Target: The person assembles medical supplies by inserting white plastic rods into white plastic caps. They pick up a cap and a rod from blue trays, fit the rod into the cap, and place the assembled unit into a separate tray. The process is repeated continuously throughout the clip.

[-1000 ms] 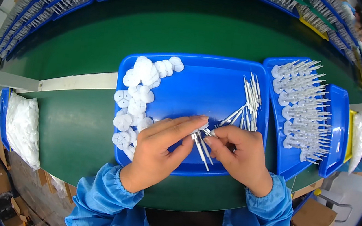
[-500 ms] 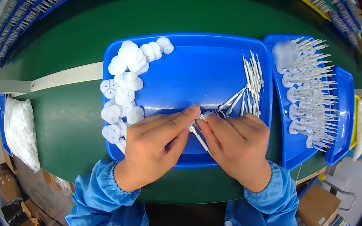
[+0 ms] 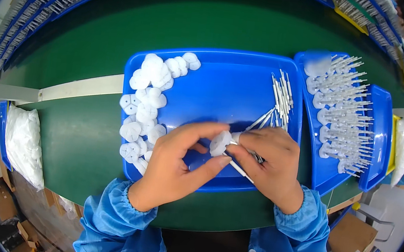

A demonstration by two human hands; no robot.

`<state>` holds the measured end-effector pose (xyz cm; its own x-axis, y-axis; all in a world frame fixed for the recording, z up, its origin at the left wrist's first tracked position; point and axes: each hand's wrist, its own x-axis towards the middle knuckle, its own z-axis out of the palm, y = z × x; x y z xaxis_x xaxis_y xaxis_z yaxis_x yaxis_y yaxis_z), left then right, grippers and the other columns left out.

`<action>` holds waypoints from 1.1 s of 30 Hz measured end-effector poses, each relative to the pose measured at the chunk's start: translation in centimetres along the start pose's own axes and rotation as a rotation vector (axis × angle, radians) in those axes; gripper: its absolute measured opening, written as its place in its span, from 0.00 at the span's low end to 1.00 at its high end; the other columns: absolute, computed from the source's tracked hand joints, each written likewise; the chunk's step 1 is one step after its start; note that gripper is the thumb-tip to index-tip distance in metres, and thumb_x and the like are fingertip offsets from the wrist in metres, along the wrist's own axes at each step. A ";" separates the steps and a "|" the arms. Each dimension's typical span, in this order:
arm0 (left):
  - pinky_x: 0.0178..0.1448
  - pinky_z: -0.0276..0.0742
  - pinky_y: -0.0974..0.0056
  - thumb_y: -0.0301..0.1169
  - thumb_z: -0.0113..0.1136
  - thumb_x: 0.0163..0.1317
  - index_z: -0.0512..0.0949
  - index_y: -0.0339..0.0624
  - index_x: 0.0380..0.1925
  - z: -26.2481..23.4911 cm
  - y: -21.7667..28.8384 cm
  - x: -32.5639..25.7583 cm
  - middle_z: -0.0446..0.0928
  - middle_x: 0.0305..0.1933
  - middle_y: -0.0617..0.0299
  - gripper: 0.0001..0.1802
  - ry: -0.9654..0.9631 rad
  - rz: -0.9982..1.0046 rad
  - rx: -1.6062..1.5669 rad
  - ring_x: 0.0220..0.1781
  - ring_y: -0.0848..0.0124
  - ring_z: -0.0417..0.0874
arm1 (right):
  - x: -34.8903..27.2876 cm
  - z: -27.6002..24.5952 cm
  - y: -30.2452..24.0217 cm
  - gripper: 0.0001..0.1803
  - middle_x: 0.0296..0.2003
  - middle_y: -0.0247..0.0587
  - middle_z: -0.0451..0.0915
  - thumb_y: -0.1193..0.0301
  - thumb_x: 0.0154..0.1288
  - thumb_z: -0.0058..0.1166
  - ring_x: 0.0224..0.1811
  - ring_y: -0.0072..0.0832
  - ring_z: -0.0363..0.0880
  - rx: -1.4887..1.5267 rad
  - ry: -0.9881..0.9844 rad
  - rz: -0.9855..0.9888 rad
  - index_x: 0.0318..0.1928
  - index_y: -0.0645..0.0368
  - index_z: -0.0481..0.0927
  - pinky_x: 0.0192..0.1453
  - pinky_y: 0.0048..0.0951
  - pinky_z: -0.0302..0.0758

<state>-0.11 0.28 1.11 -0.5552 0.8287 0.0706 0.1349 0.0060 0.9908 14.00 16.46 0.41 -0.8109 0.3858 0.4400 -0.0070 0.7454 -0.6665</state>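
Over the front of a blue tray, my hands meet at a white round plastic disc. My left hand curls round it, thumb below and forefinger above its edge. On the other side, my right hand pinches thin white rods at the disc; one white rod slants down below the right fingers. The right fingertips partly cover where rods and disc meet. Along the tray's left side lies a heap of similar white discs. Loose white rods with thin metallic-looking tips lie at its right.
To the right, a second blue tray carries rows of discs with rods attached. Another blue tray sits beyond it. A filled clear bag is at the left. The green table lies under the trays, and cardboard boxes stand lower right.
My left fingers have spread from a close pinch to a wider hold, so the disc now shows between my hands. The rods point more to the right. The view has shifted slightly.
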 end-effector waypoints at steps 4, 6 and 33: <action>0.49 0.85 0.63 0.22 0.82 0.58 0.87 0.41 0.63 -1.1 -0.5 -0.1 0.84 0.57 0.54 0.30 -0.032 0.127 0.167 0.49 0.65 0.86 | 0.2 -0.9 0.1 0.17 0.39 0.41 0.92 0.77 0.60 0.78 0.40 0.32 0.90 0.324 0.002 0.245 0.50 0.59 0.92 0.44 0.29 0.81; 0.49 0.85 0.64 0.20 0.82 0.56 0.87 0.41 0.63 -1.0 -0.5 0.0 0.82 0.56 0.56 0.31 -0.004 0.223 0.226 0.50 0.65 0.85 | -0.1 -1.0 0.5 0.21 0.39 0.40 0.92 0.79 0.63 0.76 0.41 0.26 0.90 0.451 -0.039 0.269 0.56 0.61 0.89 0.46 0.27 0.81; 0.66 0.80 0.51 0.11 0.68 0.51 0.83 0.38 0.68 -0.4 -0.8 -0.2 0.79 0.70 0.45 0.39 -0.034 0.443 0.480 0.61 0.51 0.83 | -0.6 -1.7 -0.2 0.13 0.45 0.38 0.90 0.80 0.65 0.74 0.43 0.26 0.90 0.419 -0.216 0.336 0.49 0.58 0.88 0.48 0.29 0.84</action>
<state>-0.42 -0.15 0.36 -0.3380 0.8272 0.4489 0.7006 -0.0973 0.7068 15.51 17.03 1.30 -0.9095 0.4115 0.0598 0.0758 0.3056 -0.9491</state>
